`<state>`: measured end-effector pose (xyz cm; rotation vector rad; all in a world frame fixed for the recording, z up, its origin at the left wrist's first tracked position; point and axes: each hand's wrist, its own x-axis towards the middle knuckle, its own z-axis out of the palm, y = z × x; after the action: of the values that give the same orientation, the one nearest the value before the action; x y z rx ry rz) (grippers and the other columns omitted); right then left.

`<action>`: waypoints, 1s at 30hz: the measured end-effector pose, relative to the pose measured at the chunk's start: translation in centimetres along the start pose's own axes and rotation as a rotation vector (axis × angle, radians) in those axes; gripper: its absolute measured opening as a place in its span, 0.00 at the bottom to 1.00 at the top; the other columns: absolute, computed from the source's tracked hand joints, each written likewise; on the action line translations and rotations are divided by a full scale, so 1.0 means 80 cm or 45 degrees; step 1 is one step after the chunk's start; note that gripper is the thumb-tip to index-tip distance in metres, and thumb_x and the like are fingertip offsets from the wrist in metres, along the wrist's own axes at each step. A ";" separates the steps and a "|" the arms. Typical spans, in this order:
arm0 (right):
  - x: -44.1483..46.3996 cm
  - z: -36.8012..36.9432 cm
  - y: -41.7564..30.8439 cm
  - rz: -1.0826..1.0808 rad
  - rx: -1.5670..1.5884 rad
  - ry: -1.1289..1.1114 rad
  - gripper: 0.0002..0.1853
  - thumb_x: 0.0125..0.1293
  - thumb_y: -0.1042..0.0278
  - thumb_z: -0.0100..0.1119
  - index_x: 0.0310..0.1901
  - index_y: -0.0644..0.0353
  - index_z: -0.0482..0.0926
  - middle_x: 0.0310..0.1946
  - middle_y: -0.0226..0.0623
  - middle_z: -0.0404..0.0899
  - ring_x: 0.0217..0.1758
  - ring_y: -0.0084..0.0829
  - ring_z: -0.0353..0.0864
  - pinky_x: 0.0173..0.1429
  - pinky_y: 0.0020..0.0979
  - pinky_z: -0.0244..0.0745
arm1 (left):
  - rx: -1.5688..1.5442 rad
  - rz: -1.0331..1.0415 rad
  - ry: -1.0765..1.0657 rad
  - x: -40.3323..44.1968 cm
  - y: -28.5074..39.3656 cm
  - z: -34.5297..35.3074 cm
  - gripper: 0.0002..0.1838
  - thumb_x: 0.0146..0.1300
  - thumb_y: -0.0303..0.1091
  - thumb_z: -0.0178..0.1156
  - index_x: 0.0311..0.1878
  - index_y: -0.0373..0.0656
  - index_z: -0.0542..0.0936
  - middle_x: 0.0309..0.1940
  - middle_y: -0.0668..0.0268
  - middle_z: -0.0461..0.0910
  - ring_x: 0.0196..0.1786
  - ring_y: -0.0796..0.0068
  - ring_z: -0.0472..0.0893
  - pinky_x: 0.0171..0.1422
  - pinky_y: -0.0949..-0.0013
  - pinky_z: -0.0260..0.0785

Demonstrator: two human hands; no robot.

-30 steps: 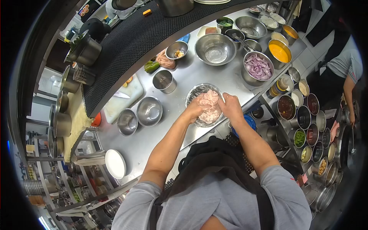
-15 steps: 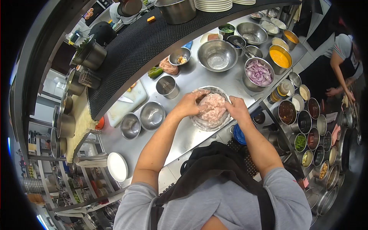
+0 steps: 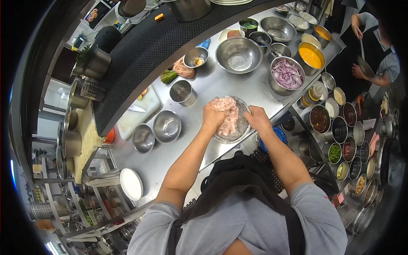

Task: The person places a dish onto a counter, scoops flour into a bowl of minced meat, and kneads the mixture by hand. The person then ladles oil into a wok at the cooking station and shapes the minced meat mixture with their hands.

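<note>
- pink, minced-looking meat [image 3: 229, 121] sits in a metal mixing bowl [image 3: 243, 124] near the front edge of the steel worktop [image 3: 195, 121], with part of the mass rising over the bowl's left side.
- left hand [image 3: 213, 116]: its grip is clenched on the meat, with the fingers partly hidden in it.
- right hand [image 3: 258, 118]: its grip is closed on the bowl's right rim.
- left of the mixing bowl, two small metal bowls [image 3: 167, 126] [image 3: 143, 138] stand side by side, with a metal pot [image 3: 183, 92] behind them.
- farther left, a knife [image 3: 136, 108] lies on a pale cutting board [image 3: 146, 111]; a green pepper [image 3: 168, 76] is beyond it.
- behind the mixing bowl stands a wide metal bowl [image 3: 239, 55]; right of that, a bowl of sliced purple onion [image 3: 287, 74] and a pot of orange liquid [image 3: 311, 55].
- white oval dish [image 3: 131, 184] at the near left end of the worktop.
- small containers [image 3: 319, 119] fill the right side, holding sauces, something chopped and green, and other foods, some too small to make out.
- another person [image 3: 384, 59], well apart at the far right, holds a long-handled utensil [image 3: 364, 66].
</note>
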<state>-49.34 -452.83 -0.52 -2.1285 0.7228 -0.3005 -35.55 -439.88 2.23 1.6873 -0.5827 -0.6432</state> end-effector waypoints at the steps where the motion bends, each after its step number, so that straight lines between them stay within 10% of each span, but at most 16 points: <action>1: 0.000 0.004 0.009 0.005 0.003 -0.003 0.17 0.55 0.60 0.53 0.29 0.71 0.76 0.29 0.62 0.76 0.39 0.58 0.77 0.46 0.47 0.71 | 0.002 -0.006 -0.001 -0.002 -0.001 -0.002 0.12 0.51 0.32 0.67 0.39 0.38 0.83 0.36 0.59 0.85 0.40 0.66 0.84 0.45 0.66 0.75; 7: 0.000 0.020 0.039 0.165 0.043 0.013 0.18 0.56 0.59 0.52 0.29 0.70 0.76 0.28 0.61 0.77 0.37 0.58 0.78 0.46 0.47 0.72 | 0.916 0.759 -0.536 -0.028 -0.047 -0.017 0.22 0.52 0.39 0.66 0.49 0.39 0.78 0.54 0.47 0.74 0.57 0.51 0.75 0.61 0.58 0.68; 12: -0.010 0.028 0.040 0.113 -0.036 0.011 0.17 0.58 0.60 0.52 0.29 0.71 0.75 0.25 0.61 0.77 0.34 0.59 0.78 0.44 0.50 0.72 | 0.886 0.573 -0.287 -0.020 -0.085 -0.014 0.31 0.52 0.39 0.66 0.59 0.39 0.71 0.59 0.46 0.70 0.62 0.47 0.70 0.65 0.57 0.64; 14: -0.009 0.048 0.052 0.070 -0.062 -0.004 0.17 0.58 0.60 0.52 0.28 0.71 0.75 0.25 0.61 0.77 0.34 0.59 0.78 0.43 0.50 0.72 | 0.613 -0.001 -0.456 -0.017 -0.093 -0.002 0.35 0.52 0.40 0.66 0.63 0.40 0.67 0.61 0.46 0.68 0.64 0.46 0.67 0.66 0.56 0.63; 17: -0.003 0.067 0.072 0.024 -0.098 -0.015 0.15 0.57 0.61 0.53 0.28 0.70 0.75 0.25 0.62 0.76 0.33 0.59 0.77 0.41 0.50 0.72 | 1.040 0.452 -0.327 -0.021 -0.136 0.028 0.37 0.50 0.42 0.66 0.63 0.40 0.65 0.60 0.47 0.69 0.63 0.46 0.68 0.65 0.56 0.64; 30: -0.028 0.076 0.093 0.357 0.426 0.138 0.13 0.59 0.66 0.54 0.26 0.69 0.72 0.23 0.59 0.73 0.28 0.59 0.75 0.34 0.47 0.69 | 1.286 0.227 -0.337 0.024 -0.143 0.073 0.23 0.39 0.36 0.69 0.43 0.46 0.79 0.35 0.56 0.81 0.40 0.54 0.81 0.43 0.56 0.74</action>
<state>-51.28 -451.10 -10.00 -1.6826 0.9511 -0.3587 -37.76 -443.05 -10.21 2.4418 -1.3904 -0.4587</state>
